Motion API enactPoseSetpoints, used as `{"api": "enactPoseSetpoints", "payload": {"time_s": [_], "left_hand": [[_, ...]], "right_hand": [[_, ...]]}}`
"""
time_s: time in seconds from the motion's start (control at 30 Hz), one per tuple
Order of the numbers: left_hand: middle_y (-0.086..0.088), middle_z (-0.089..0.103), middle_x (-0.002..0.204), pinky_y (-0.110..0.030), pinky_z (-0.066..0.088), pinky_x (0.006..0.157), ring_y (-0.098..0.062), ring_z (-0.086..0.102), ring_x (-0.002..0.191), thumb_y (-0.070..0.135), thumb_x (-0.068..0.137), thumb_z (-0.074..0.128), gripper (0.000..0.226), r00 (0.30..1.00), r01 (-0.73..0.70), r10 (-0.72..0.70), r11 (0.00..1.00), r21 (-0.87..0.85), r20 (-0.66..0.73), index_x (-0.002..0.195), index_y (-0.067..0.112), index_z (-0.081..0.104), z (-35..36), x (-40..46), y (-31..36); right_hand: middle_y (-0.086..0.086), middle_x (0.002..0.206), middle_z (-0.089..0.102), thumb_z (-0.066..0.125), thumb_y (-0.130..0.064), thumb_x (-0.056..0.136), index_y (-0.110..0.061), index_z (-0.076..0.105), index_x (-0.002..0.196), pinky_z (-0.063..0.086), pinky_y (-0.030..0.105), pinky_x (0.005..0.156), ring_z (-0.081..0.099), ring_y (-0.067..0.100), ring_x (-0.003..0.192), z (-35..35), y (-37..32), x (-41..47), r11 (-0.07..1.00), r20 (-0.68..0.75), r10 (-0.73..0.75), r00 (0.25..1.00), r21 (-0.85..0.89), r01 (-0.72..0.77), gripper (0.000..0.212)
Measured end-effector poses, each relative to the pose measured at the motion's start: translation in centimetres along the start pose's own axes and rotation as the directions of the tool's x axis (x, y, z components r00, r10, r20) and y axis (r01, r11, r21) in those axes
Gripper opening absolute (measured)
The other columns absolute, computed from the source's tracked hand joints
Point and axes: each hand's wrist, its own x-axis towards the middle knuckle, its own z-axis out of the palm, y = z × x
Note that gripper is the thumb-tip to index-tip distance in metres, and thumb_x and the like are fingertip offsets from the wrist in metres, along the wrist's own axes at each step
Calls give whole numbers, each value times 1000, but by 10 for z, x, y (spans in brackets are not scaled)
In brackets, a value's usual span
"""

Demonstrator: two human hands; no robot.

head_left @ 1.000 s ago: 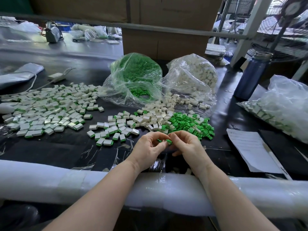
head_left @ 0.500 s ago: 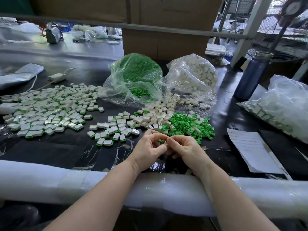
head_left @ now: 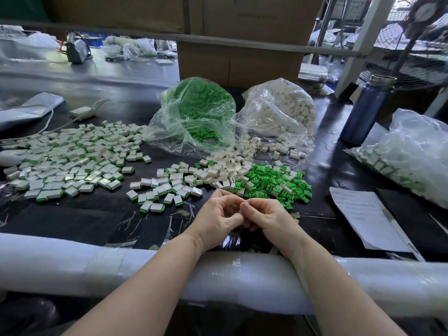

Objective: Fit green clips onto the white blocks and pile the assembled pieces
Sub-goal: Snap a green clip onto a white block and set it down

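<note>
Both hands meet at the near centre of the black worktop (head_left: 72, 221), fingertips pressed together over a small part. The left hand (head_left: 215, 220) and the right hand (head_left: 271, 220) have curled fingers, and the grip of each pinches toward the other; the part between them is hidden by the fingers, so what it is cannot be told. Both forearms rest on the white padded rail (head_left: 60, 265) along the near edge.

Just beyond the hands lies a heap of loose green clips (head_left: 274, 181), touching a heap of loose white blocks (head_left: 232, 166) on its left. A small group of assembled pieces (head_left: 160, 190), white with a green edge, lies left of the hands. A larger spread of assembled pieces (head_left: 65, 156) covers the left part of the worktop.

Behind the loose heaps stand two open clear bags: the bag of green clips (head_left: 196, 112) on the left and the bag of white blocks (head_left: 283, 110) on the right, side by side. A third clear bag (head_left: 412, 156) with assembled pieces lies at the right edge. A sheet of paper (head_left: 363, 214) lies near the right hand. A blue bottle (head_left: 363, 112) stands upright behind the paper. Cardboard boxes (head_left: 240, 57) stand at the back.
</note>
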Motion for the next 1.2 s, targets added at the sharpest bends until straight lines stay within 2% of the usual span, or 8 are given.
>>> {"api": "enactPoseSetpoints", "payload": {"time_s": [0.17, 0.43, 0.63, 0.83, 0.97, 1.03, 1.1, 1.2], "left_hand": [[1, 44, 96, -10, 42, 69, -4, 47, 69, 0, 81, 62, 31, 1000, -13, 13, 1000, 21, 21, 78, 31, 61, 0, 0, 0], [2, 44, 94, -22, 43, 70, -12, 45, 73, 3, 81, 58, 29, 997, -27, 20, 995, 100, 75, 77, 32, 56, 2, 0, -2], [-1, 44, 94, -33, 46, 78, -16, 48, 78, 5, 82, 57, 26, 996, -32, 21, 991, 132, 88, 77, 31, 54, 3, 0, -1], [-3, 44, 95, -36, 46, 81, -20, 48, 80, 6, 82, 57, 21, 995, -38, 22, 987, 157, 98, 80, 26, 56, 3, 0, 0], [2, 42, 91, -39, 47, 83, -22, 49, 80, 6, 83, 56, 17, 995, -30, 14, 987, 161, 102, 82, 23, 56, 3, -1, 2], [1, 42, 93, -40, 48, 82, -20, 49, 80, 3, 84, 54, 19, 996, -24, 13, 991, 134, 87, 82, 22, 56, 2, -1, 3], [0, 43, 96, -38, 50, 81, -21, 52, 80, 2, 86, 54, 18, 998, -17, 13, 997, 74, 60, 84, 20, 57, 1, -1, 4], [5, 43, 95, -22, 50, 78, -14, 51, 77, 7, 88, 59, 9, 999, -41, 42, 997, 67, -13, 91, 15, 60, 0, 0, 2]], "right_hand": [[-3, 56, 57, 57, -13, 90, -13, 70, 76, 42, 15, 52, 49, 3, 52, -1, 2, 1, 1000, -30, 0, 1000, 7, 1, 18], [11, 64, 57, 58, -12, 89, -1, 72, 82, 38, 15, 51, 45, 6, 53, -2, 4, 1, 1000, -44, 6, 999, 0, -6, 19], [15, 67, 57, 58, -10, 89, 2, 71, 83, 37, 14, 50, 44, 6, 52, -3, 5, 1, 1000, -52, 15, 999, 13, -14, 19], [16, 67, 54, 58, -10, 88, 10, 69, 85, 36, 15, 49, 41, 7, 52, -3, 4, 1, 1000, -67, 18, 998, 15, -17, 23], [11, 61, 53, 58, -9, 88, 12, 68, 84, 35, 14, 46, 42, 5, 47, -2, 4, 1, 999, -90, 22, 996, 48, -17, 23], [12, 61, 55, 58, -12, 89, 10, 68, 83, 37, 15, 48, 45, 8, 50, -1, 4, 2, 999, -97, 13, 995, 41, -9, 26], [9, 58, 59, 57, -18, 89, -1, 71, 77, 41, 18, 50, 50, 12, 53, 1, 3, 2, 999, -97, -2, 995, 34, 5, 25], [0, 59, 66, 56, -21, 90, -13, 70, 80, 48, 19, 52, 62, 12, 57, 2, 2, 2, 998, -132, -17, 991, 59, 25, 18]]}}
